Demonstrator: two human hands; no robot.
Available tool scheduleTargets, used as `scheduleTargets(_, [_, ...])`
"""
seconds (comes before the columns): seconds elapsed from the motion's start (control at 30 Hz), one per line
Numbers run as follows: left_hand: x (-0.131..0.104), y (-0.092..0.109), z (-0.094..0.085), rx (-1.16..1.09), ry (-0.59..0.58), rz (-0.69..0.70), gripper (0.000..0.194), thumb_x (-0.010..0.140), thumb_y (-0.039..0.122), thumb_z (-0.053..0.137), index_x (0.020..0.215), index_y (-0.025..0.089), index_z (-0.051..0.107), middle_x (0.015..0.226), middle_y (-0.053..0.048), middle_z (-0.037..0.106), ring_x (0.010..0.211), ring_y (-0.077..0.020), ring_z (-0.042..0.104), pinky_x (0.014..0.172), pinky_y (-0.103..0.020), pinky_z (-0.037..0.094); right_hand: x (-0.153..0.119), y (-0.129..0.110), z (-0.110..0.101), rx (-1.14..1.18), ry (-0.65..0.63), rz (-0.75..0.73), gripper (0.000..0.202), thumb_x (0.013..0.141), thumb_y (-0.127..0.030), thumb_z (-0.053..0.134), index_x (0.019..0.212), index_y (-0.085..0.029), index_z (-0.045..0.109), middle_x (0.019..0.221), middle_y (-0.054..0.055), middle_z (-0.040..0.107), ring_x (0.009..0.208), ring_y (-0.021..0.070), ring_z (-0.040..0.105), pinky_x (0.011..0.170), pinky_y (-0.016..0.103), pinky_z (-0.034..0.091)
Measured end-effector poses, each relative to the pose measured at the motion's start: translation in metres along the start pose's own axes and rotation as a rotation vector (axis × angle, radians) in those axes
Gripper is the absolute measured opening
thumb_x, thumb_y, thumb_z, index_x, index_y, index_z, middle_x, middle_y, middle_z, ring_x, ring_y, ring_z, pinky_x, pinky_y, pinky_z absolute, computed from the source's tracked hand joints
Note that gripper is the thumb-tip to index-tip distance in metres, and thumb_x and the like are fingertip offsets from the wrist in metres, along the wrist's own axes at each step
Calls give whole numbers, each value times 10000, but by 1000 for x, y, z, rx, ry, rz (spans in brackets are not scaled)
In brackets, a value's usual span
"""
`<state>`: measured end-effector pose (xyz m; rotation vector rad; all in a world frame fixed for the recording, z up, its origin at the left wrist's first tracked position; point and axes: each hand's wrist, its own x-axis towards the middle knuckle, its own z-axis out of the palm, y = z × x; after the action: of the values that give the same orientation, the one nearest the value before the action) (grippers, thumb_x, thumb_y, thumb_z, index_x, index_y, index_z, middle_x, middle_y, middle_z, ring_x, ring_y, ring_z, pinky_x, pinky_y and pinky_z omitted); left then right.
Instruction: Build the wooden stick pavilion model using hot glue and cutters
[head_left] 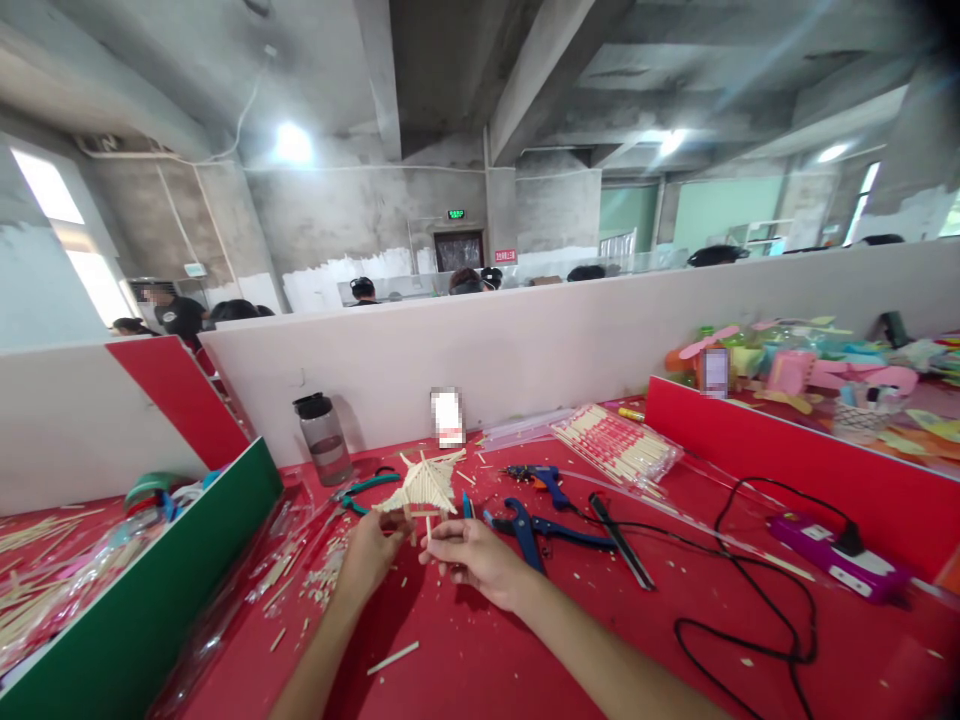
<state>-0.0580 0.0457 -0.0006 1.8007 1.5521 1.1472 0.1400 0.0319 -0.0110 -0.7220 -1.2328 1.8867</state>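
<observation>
A small pavilion-like model [426, 484] made of pale wooden sticks, with a pointed, flared roof, is held up over the red table [465, 660]. My left hand [373, 550] has its fingers closed at the model's left underside, on one of its posts. On the right, my right hand [474, 555] pinches a short pale stick [429, 530] under the roof's front edge. Whether that stick is joined to the model cannot be made out.
Green-handled pliers [367, 482], a blue glue gun [544, 480], a blue cutter tool [525, 530] and a black knife [622, 542] lie around the hands. Behind stand a bottle [322, 440] and a phone [448, 417]. A cable runs to a purple power strip [836, 560].
</observation>
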Motion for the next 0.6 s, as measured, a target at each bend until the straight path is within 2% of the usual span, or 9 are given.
scheduleTargets(0.23, [-3,10,4,23,-22,-35,212,693,356,632,670,174,738,666,-84,760,778,-323,708,681,-319,502,3,2,0,232,71,-6,437,545,-377,935,802,-168,650,807,11,711,539,47,490,474,169,283])
scheduleTargets(0.47, [-14,11,-12,312,-137,13,219,714,398,650,634,195,642,582,-26,661,570,-217,589,537,-255,354,3,3,-1,384,91,31,449,531,-305,954,826,-177,641,752,-17,659,556,51,512,472,160,270])
scheduleTargets(0.6, [-22,13,-20,304,-338,-26,312,760,414,641,537,200,595,484,13,549,463,-158,464,488,-244,256,3,4,-1,362,107,33,427,560,-314,946,843,-175,658,755,-14,655,553,49,507,467,160,273])
